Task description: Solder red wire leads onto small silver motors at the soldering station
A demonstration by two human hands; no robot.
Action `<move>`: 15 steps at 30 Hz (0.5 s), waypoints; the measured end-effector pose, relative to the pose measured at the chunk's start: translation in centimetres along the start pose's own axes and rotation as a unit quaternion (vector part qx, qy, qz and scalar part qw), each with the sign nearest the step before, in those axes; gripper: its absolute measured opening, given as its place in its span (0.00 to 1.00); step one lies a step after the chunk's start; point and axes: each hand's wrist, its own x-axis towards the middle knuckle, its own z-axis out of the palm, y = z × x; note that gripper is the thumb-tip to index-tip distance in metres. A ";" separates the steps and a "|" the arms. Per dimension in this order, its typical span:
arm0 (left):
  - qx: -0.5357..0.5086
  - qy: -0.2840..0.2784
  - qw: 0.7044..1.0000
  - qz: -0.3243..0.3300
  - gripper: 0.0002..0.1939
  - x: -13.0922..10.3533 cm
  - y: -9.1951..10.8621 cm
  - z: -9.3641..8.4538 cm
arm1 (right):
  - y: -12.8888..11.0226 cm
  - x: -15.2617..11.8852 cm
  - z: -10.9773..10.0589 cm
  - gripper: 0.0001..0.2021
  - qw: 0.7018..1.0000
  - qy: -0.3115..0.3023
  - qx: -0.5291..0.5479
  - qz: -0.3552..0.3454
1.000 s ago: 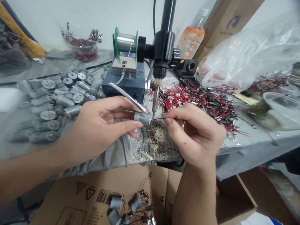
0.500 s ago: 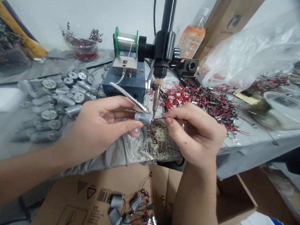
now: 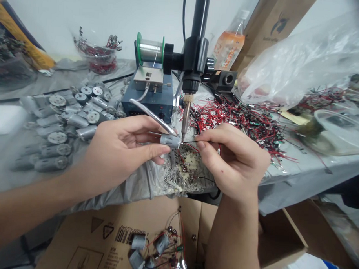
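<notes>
My left hand [image 3: 122, 152] pinches a small silver electric motor [image 3: 170, 141] between thumb and fingers, its terminal end facing right. The fingers of my right hand [image 3: 233, 160] are closed on a thin black wire [image 3: 191, 141], whose far end meets the motor's terminal end. Straight above that end points the tip of a soldering iron [image 3: 185, 115] clamped in a black stand; whether it touches the terminal I cannot tell. A silver flexible solder feed tube [image 3: 156, 118] slants down to just above the motor.
Several loose motors [image 3: 57, 138] lie on the left. Behind stands a solder feeder with a solder spool [image 3: 150, 50]. Red and black wires with small parts [image 3: 241, 121] are heaped right. Below, a cardboard box [image 3: 105, 241] bears wired motors [image 3: 139, 242]. A drink bottle [image 3: 229, 44] stands behind.
The whole view has shifted very slightly. Both hands keep their grip, and the motor and black wire stay under the iron's tip.
</notes>
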 end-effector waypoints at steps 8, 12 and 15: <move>-0.009 0.000 1.000 -0.009 0.18 0.0 -0.3 -0.2 | 0.1 -0.2 0.0 0.09 1.000 -0.002 0.004 0.000; 0.004 0.004 1.000 -0.010 0.18 0.1 -0.2 -0.5 | 0.7 -0.5 -0.5 0.10 1.000 0.021 0.001 0.010; 0.002 0.011 1.000 -0.009 0.18 0.3 0.0 -0.6 | 1.0 -0.7 -0.9 0.10 0.999 0.042 -0.004 0.009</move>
